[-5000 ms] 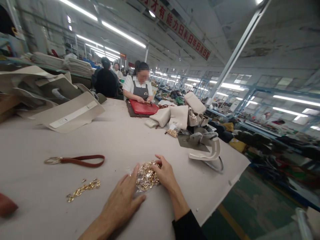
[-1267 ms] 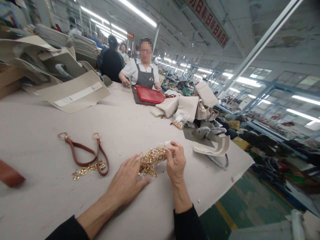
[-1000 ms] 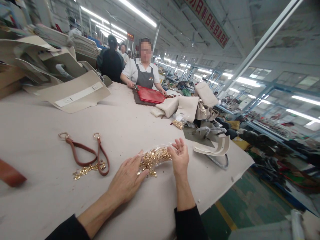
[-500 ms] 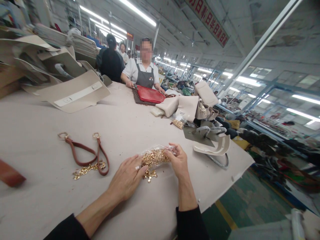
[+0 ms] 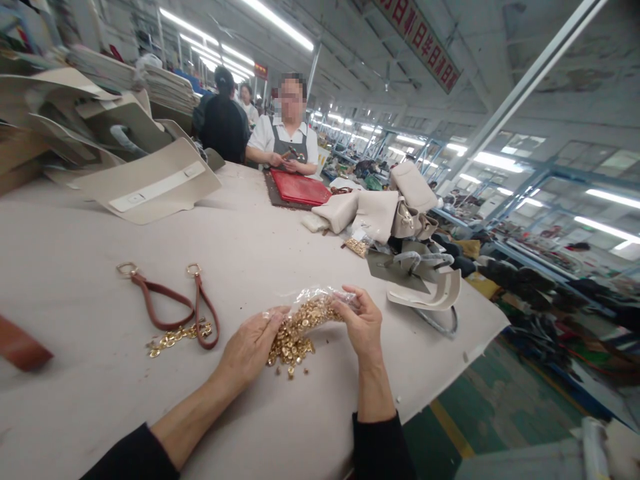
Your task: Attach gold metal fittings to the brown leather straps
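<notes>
A clear plastic bag [image 5: 320, 308] full of small gold metal studs is held between my two hands just above the table. My left hand [image 5: 253, 347] grips the bag's left end, near its mouth. The right end is pinched by my right hand [image 5: 361, 320], thumb over the plastic. Loose gold studs [image 5: 290, 348] have spilled into a heap below the bag, beside my left fingers. To the left lie two brown leather wrist straps [image 5: 160, 308] with gold rings, and a row of gold studs [image 5: 173, 339] next to them.
Beige bag panels [image 5: 150, 177] are piled at the back left. Cream handbags [image 5: 375, 213] and handle pieces [image 5: 430, 293] stand at the right. Across the table [image 5: 240, 247], a co-worker [image 5: 287, 143] holds small items over a red bag [image 5: 300, 188]. A brown strap end [image 5: 20, 343] juts in left.
More studs have poured from the bag, so the heap is larger. My right hand has shifted slightly right. The co-worker's hands have left the red bag's edges and come together above it.
</notes>
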The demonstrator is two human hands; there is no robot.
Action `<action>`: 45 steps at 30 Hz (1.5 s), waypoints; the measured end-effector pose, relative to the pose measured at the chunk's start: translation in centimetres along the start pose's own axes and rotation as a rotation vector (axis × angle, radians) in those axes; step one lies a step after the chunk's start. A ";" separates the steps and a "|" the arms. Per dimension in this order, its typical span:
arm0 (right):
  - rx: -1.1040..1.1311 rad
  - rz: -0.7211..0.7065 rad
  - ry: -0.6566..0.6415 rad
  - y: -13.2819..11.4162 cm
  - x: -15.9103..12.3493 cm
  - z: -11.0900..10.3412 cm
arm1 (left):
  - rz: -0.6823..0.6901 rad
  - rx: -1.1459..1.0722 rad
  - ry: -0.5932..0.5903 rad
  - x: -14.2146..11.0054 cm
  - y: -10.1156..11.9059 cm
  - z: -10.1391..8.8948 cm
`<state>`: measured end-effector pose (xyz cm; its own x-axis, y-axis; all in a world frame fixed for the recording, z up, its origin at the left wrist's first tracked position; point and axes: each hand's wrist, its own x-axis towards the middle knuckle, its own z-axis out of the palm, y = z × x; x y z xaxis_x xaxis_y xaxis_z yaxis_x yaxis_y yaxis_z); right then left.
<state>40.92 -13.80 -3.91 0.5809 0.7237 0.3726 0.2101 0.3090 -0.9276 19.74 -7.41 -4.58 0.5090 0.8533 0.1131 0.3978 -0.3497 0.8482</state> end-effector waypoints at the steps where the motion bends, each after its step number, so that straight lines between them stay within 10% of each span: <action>1: -0.006 0.000 0.007 0.0 0.0 0.0 | 0.027 0.060 -0.010 0.0 0.1 0.0; 12: -0.025 0.061 0.058 1.5 1.1 -0.3 | 0.149 0.427 -0.127 -0.8 1.0 0.2; 45: 0.633 0.448 0.278 4.6 3.5 -0.9 | 0.154 0.242 -0.012 -0.5 -0.8 0.4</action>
<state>44.66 -10.43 -6.85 0.6950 0.7077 -0.1269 -0.5230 0.3766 -0.7646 19.44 -7.72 -5.50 0.5863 0.7786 0.2236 0.4846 -0.5583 0.6734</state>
